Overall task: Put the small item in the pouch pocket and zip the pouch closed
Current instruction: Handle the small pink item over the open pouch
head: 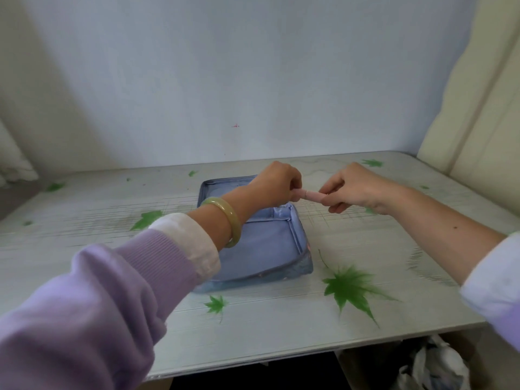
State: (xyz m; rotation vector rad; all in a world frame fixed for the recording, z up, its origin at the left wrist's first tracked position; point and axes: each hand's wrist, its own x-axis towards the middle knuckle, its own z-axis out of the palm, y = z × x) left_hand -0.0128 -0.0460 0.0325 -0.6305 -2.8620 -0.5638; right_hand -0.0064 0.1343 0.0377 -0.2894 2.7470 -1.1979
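A blue fabric pouch (261, 249) lies open and flat in the middle of the table, its inner pocket and zipper edge showing. Above its right far corner I hold a small pink tube-shaped item (311, 195) level between both hands. My left hand (277, 184), with a green bangle on the wrist, grips the item's left end. My right hand (354, 187) pinches its right end. My left forearm hides part of the pouch's left side.
The white table (281, 319) has green leaf prints and stands against a pale wall. A cream padded panel (478, 108) rises at the right. Crumpled plastic bags (433, 367) lie below the table's front right edge.
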